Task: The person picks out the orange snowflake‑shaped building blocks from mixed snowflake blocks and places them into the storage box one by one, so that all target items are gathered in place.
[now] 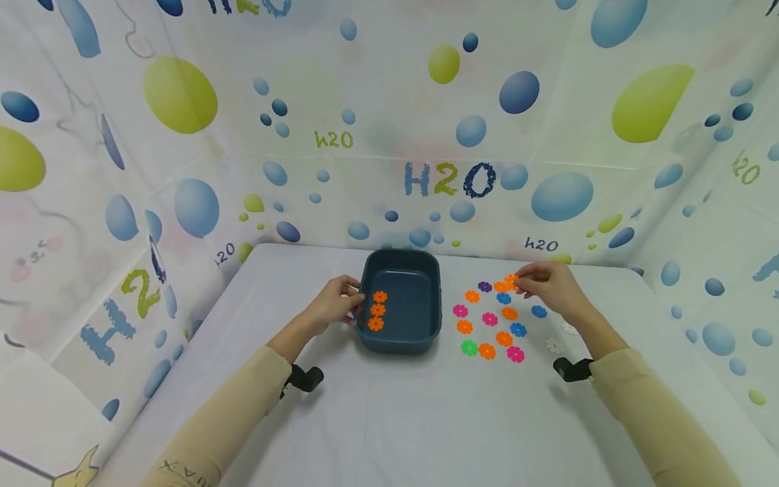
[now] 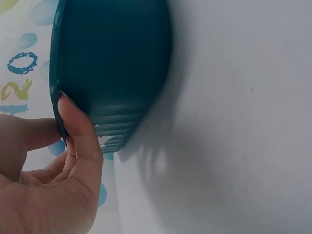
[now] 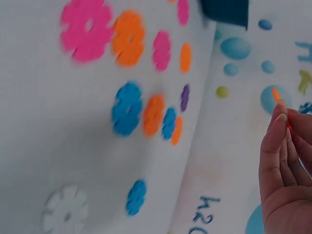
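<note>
My left hand [image 1: 333, 302] pinches the left rim of a dark blue plastic bin [image 1: 409, 341] between thumb and fingers; the left wrist view shows the thumb on one side of the wall. Three orange flower-shaped discs [image 1: 377, 310] lie in a row along the bin's left side. At the far end of the scattered discs, my right hand [image 1: 550, 287] pinches an orange flower-shaped disc [image 3: 276, 94], raised above the table in the right wrist view. Just left of those fingertips lie another orange disc [image 1: 500, 287] and a blue disc [image 1: 503, 297].
Several pink, orange, blue, purple and green discs, such as this green one [image 1: 469, 348], are spread right of the bin. White discs [image 1: 554, 345] lie near the right forearm. A printed curtain [image 1: 377, 149] stands behind the white table [image 1: 389, 419].
</note>
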The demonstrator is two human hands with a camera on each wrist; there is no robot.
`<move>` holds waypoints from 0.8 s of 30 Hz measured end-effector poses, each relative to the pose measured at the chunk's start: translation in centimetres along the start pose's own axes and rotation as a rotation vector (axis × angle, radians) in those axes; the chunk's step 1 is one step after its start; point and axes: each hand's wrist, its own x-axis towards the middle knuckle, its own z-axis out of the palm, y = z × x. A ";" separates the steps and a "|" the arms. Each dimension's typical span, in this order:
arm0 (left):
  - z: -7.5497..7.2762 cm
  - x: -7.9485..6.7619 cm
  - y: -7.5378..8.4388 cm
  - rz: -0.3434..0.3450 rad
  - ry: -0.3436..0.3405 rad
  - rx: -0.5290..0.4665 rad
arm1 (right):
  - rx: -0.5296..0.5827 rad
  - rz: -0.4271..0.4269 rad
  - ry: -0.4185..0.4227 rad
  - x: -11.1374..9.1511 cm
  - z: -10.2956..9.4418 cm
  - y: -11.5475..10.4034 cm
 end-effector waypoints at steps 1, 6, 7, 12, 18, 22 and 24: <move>0.0 0.0 -0.1 0.001 -0.002 0.001 | 0.017 -0.005 -0.010 0.0 0.2 -0.5; -0.1 -0.1 -0.2 0.001 -0.007 0.009 | 0.071 -0.019 -0.054 0.1 1.7 -2.9; -0.1 -0.1 -0.1 0.003 -0.006 0.010 | 0.075 -0.024 -0.058 0.2 2.0 -3.4; -0.2 -0.3 0.0 0.006 -0.003 0.004 | 0.102 -0.046 -0.077 0.8 3.6 -5.2; -0.2 -0.3 -0.1 0.002 -0.005 -0.006 | 0.136 -0.082 -0.106 1.7 5.4 -7.5; -0.2 -0.3 -0.2 -0.002 -0.003 -0.005 | 0.153 -0.110 -0.140 2.4 6.7 -9.0; -0.3 -0.3 -0.3 -0.001 -0.001 -0.004 | 0.163 -0.115 -0.152 2.9 7.3 -9.7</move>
